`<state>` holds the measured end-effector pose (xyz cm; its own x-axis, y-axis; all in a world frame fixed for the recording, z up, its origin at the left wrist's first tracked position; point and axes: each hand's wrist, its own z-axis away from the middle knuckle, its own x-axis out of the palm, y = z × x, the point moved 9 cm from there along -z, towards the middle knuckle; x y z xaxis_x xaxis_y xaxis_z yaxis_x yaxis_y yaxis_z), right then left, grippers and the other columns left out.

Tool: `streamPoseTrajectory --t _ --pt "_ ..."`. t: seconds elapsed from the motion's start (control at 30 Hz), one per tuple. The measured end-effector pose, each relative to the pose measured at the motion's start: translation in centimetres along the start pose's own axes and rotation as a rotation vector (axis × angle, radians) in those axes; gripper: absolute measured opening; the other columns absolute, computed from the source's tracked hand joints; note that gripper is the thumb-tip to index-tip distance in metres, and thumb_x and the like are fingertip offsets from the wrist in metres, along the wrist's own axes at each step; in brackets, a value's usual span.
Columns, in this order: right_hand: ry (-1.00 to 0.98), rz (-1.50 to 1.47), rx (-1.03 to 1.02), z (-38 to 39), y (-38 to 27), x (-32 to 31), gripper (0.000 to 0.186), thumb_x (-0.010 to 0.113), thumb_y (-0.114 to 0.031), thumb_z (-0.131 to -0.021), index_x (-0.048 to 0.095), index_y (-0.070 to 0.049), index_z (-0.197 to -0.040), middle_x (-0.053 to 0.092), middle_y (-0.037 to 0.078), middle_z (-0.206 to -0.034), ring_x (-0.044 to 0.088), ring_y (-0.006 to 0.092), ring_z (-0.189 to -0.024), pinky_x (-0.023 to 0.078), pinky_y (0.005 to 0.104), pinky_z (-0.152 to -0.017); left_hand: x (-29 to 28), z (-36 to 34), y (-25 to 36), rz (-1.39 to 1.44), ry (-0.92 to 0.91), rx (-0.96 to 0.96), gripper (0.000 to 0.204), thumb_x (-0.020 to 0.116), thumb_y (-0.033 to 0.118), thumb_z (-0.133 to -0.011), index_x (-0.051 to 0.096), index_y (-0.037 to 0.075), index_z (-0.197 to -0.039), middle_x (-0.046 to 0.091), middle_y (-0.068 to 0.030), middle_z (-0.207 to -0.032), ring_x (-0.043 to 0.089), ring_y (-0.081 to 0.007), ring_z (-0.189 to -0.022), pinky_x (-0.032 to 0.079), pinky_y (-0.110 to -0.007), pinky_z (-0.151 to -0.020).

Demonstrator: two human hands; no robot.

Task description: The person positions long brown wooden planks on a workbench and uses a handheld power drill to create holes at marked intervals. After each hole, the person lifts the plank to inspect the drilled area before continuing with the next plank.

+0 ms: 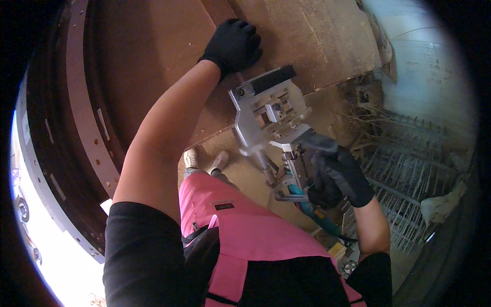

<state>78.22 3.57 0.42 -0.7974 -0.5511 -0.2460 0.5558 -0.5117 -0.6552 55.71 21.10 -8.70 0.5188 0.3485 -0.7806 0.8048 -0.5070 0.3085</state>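
- Left hand (232, 43), gloved, is pressing flat and open on the brown steel plate (153, 61), bracing the body.
- Right hand (337, 176) is gripping the teal power tool (307, 202), steadying its grey metal head (268, 115) against the plate edge.

L hand (232, 45), gloved, flat on brown plate (153, 56), just above the tool's metal head (268, 113). R hand (337, 176), gloved, wrapped round tool (286, 153) grip, teal body (307, 204) below it. Wire racks (404, 174) right of R hand.
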Motion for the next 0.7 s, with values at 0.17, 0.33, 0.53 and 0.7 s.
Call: streamPoseTrajectory --t 0.17,0.33,0.53,0.7 --pt "0.017 0.036 -0.081 -0.5 -0.3 0.2 0.038 0.057 -0.006 -0.091 0.057 -0.003 -0.129 0.060 0.002 -0.122 0.057 0.0112 -0.102 0.047 0.0282 -0.092 0.0 0.1 0.0 -0.023 0.043 0.017 0.022 0.061 0.030 -0.082 0.069 0.010 -0.078 0.064 -0.0129 -0.089 0.060 -0.0326 -0.088 0.048 -0.043 -0.086" --pt "-0.043 0.200 -0.246 -1.1 -1.4 0.9 0.035 0.061 -0.009 -0.092 0.059 -0.003 -0.127 0.061 0.003 -0.123 0.056 0.0126 -0.109 0.045 0.0277 -0.095 -0.1 0.0 0.1 0.013 0.032 0.016 0.022 0.061 0.031 -0.082 0.069 0.010 -0.078 0.063 -0.0126 -0.087 0.061 -0.0323 -0.089 0.048 -0.044 -0.084" --pt "-0.012 -0.082 -0.004 -2.2 0.4 0.6 0.040 0.066 -0.010 -0.085 0.060 -0.003 -0.125 0.062 0.004 -0.121 0.057 0.0128 -0.107 0.046 0.0275 -0.093 -0.3 -0.1 0.0 -0.012 0.031 -0.030 0.021 0.062 0.030 -0.080 0.068 0.010 -0.076 0.064 -0.0121 -0.086 0.061 -0.0328 -0.088 0.049 -0.045 -0.081" --pt "-0.054 -0.087 0.042 -2.6 -0.2 1.1 0.045 0.064 -0.007 -0.086 0.056 -0.003 -0.129 0.060 0.005 -0.122 0.057 0.0132 -0.107 0.047 0.0277 -0.092 -0.4 -0.5 0.1 0.015 0.029 -0.038 0.022 0.062 0.030 -0.079 0.069 0.010 -0.076 0.065 -0.0119 -0.088 0.062 -0.0326 -0.089 0.049 -0.045 -0.083"
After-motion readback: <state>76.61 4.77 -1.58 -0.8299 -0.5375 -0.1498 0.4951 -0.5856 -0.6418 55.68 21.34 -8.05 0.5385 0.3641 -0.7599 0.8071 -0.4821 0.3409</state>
